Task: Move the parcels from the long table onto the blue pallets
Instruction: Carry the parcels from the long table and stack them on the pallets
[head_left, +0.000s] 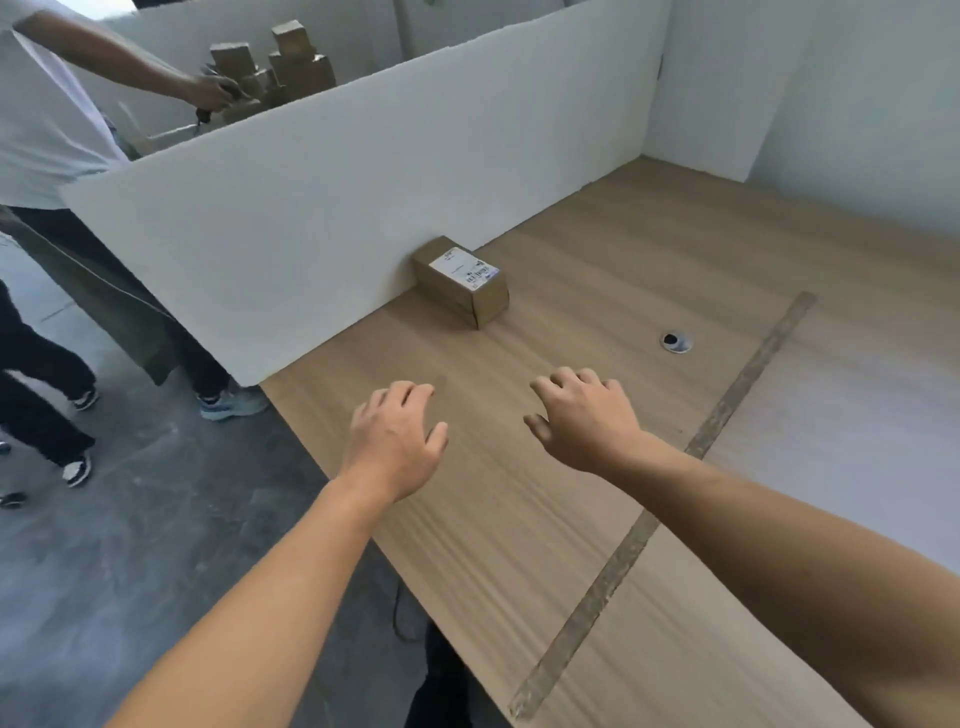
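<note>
parcel: one cardboard parcel (460, 280), the only one I can see on the tabletop (597, 467)
parcel position: at the tabletop's left edge, about halfway along it, long side flush against the white partition board (311, 208)
why there: my read is that the board acts as a backstop, so the parcel is squared up and can't slide off that edge
parcel look: small plain brown oblong box, lying flat, corners crisp, no dents visible; a seam line runs low on the near face; looks light and rigid, probably fine to lift with either one hand or two
label: white shipping label (464, 268) on the top face with dark print, too small to read
left hand (397, 436): empty, palm down, fingers loosely curled, over the tabletop near its near-left corner
right hand (582, 415): empty, palm down, fingers loosely bent and spread, further in from the left edge
hands relation: apart from each other, the gap lined up roughly on the parcel, both well short of it; looks like a setup for a two-sided grab
step: approach, no contact yet
blue pallets: not in view
tabletop extras: round cable grommet (676, 341) right of the parcel; rough strip (723, 415) running diagonally across the wood-grain surface
background: another person (47, 104) beyond the partition, beside stacked cardboard boxes (291, 67)
</note>
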